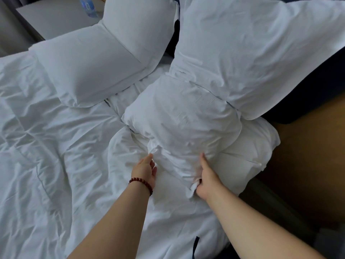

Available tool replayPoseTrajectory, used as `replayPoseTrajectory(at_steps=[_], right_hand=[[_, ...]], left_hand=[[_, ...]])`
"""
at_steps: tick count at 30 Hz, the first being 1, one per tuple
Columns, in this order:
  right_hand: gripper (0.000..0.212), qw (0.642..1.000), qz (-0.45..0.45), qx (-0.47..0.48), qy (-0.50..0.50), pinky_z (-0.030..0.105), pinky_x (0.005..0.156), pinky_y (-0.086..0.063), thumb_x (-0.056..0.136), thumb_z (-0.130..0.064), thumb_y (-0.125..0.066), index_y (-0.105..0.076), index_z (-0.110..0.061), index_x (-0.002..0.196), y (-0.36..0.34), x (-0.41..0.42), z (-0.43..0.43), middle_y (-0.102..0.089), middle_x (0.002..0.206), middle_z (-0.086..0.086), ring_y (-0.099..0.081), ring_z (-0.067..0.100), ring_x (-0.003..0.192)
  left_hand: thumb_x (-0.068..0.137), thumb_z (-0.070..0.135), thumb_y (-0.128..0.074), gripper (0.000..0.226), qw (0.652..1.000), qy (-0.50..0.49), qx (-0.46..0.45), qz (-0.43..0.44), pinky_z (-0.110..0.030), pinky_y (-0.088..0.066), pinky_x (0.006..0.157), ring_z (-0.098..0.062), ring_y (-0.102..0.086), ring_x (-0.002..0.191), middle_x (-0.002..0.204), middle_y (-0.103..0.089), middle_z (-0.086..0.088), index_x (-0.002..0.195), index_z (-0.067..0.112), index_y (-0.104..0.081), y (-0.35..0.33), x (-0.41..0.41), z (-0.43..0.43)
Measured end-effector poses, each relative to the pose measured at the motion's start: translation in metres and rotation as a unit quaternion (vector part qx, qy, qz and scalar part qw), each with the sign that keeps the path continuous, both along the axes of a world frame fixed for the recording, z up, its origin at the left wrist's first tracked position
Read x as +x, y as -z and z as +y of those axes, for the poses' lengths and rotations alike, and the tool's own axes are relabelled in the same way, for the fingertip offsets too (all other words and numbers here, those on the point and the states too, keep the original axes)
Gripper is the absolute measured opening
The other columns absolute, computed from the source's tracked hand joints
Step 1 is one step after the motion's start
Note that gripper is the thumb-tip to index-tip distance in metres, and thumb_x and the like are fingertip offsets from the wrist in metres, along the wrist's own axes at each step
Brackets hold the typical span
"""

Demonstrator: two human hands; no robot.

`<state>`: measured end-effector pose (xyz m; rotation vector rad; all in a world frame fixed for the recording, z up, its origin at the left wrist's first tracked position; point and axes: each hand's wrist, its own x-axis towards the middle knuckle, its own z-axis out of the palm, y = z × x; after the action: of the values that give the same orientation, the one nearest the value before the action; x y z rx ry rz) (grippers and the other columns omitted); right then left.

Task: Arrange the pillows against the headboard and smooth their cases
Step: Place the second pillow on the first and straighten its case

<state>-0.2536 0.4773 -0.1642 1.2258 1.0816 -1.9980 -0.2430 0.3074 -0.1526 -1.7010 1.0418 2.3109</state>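
Pinching pillow (183, 118) near edge, right grip (205, 176); pillow beyond.

Right hand (206, 177): fingers buried in bunched cloth of crumpled white pillow (183, 118), only thumb and back seen. Left hand (145, 170): palm turned from view, hold on pillow's fold not to be judged. Left forearm (119, 221) and right forearm (252, 221) cut by bottom edge. Large smooth white pillow (252, 53) cropped by top and right edges. Dark blue headboard (176, 40) mostly covered by pillows (narrow strip shown between them). Blurred clear plastic bottle (87, 6) cut by top edge, label unreadable. Dark narrow strap (195, 247) at bottom edge not identified.
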Motion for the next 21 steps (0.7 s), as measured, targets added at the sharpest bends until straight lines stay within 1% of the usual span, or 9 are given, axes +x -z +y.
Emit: replayPoseTrajectory(at_steps=[3, 5, 7, 9, 11, 13, 16, 19, 21], right_hand=[[0.041, 0.996, 0.001, -0.004, -0.093, 0.029, 0.061, -0.057, 0.076, -0.023, -0.080, -0.069, -0.001, 0.110, 0.005, 0.023, -0.007, -0.071, 0.099, 0.012, -0.069, 0.023, 0.069], [0.028, 0.995, 0.014, 0.024, -0.096, 0.032, 0.069, -0.059, 0.082, -0.010, -0.072, -0.067, -0.001, 0.108, 0.005, 0.030, -0.006, -0.072, 0.092, 0.013, -0.070, 0.024, 0.074], [0.022, 0.999, 0.028, 0.026, -0.026, 0.038, 0.074, -0.060, 0.089, -0.007, -0.067, -0.065, -0.003, 0.110, -0.001, 0.031, -0.001, -0.070, 0.095, 0.013, -0.067, 0.025, 0.076], [0.010, 0.998, 0.006, 0.002, 0.069, 0.023, 0.048, -0.054, 0.091, -0.005, -0.065, -0.064, -0.008, 0.101, -0.005, 0.032, 0.003, -0.064, 0.083, 0.007, -0.056, 0.013, 0.054], [0.007, 0.996, -0.024, 0.013, 0.083, 0.014, 0.033, -0.033, 0.092, -0.008, -0.065, -0.059, -0.011, 0.094, -0.006, 0.037, 0.006, -0.050, 0.070, 0.001, -0.035, 0.005, 0.036], [0.010, 0.998, -0.042, 0.039, 0.008, 0.013, 0.033, -0.026, 0.092, -0.016, -0.068, -0.058, -0.014, 0.089, -0.002, 0.045, 0.009, -0.042, 0.063, 0.000, -0.028, 0.004, 0.032], [0.017, 0.979, -0.051, 0.128, -0.148, 0.014, 0.036, -0.029, 0.090, -0.029, -0.070, -0.059, -0.016, 0.090, -0.004, 0.049, 0.017, -0.045, 0.067, 0.002, -0.030, 0.006, 0.038], [0.032, 0.926, -0.017, 0.202, -0.319, 0.017, 0.038, -0.037, 0.093, -0.042, -0.062, -0.060, -0.011, 0.091, -0.021, 0.050, 0.022, -0.057, 0.072, 0.009, -0.042, 0.012, 0.042], [0.043, 0.885, 0.052, 0.261, -0.382, 0.021, 0.042, -0.047, 0.094, -0.046, -0.060, -0.062, -0.005, 0.083, -0.031, 0.052, 0.024, -0.064, 0.066, 0.011, -0.056, 0.016, 0.040]], left_hand=[[0.097, 0.012, -0.060, 0.019, 0.999, 0.001, 0.026, 0.027, -0.030, -0.052, 0.091, -0.016, -0.061, 0.101, 0.105, -0.062, -0.005, 0.114, 0.005, -0.059, 0.008, 0.004, 0.001], [0.100, 0.011, -0.054, 0.020, 0.998, -0.008, 0.052, 0.040, -0.033, -0.059, 0.079, -0.023, -0.065, 0.099, 0.109, -0.065, -0.012, 0.117, 0.001, -0.056, 0.011, 0.006, 0.001], [0.101, 0.010, -0.050, 0.018, 0.997, -0.016, 0.050, 0.048, -0.030, -0.061, 0.062, -0.026, -0.068, 0.093, 0.106, -0.067, -0.015, 0.114, -0.001, -0.057, 0.010, 0.006, 0.003], [0.101, 0.009, -0.050, 0.012, 0.999, -0.016, 0.021, 0.038, -0.029, -0.059, 0.059, -0.023, -0.068, 0.087, 0.100, -0.067, -0.013, 0.104, 0.002, -0.059, 0.010, 0.009, 0.008], [0.101, 0.009, -0.049, 0.012, 1.000, -0.006, -0.002, 0.026, -0.029, -0.056, 0.064, -0.021, -0.068, 0.084, 0.095, -0.068, -0.011, 0.098, 0.004, -0.060, 0.013, 0.016, 0.013], [0.101, 0.008, -0.048, 0.013, 1.000, 0.006, 0.009, 0.025, -0.030, -0.055, 0.064, -0.021, -0.068, 0.085, 0.097, -0.068, -0.011, 0.104, 0.003, -0.060, 0.017, 0.019, 0.013], [0.099, 0.011, -0.053, 0.018, 0.998, 0.030, 0.054, 0.030, -0.033, -0.058, 0.069, -0.024, -0.070, 0.092, 0.105, -0.070, -0.013, 0.116, 0.004, -0.057, 0.020, 0.011, 0.005], [0.095, 0.018, -0.062, 0.020, 0.993, 0.056, 0.093, 0.051, -0.039, -0.059, 0.076, -0.026, -0.071, 0.093, 0.105, -0.072, -0.013, 0.111, 0.006, -0.060, 0.020, -0.002, 0.001], [0.093, 0.016, -0.065, 0.018, 0.995, 0.058, 0.076, 0.039, -0.038, -0.060, 0.075, -0.024, -0.072, 0.088, 0.100, -0.073, -0.011, 0.108, 0.007, -0.062, 0.022, -0.006, 0.003]])
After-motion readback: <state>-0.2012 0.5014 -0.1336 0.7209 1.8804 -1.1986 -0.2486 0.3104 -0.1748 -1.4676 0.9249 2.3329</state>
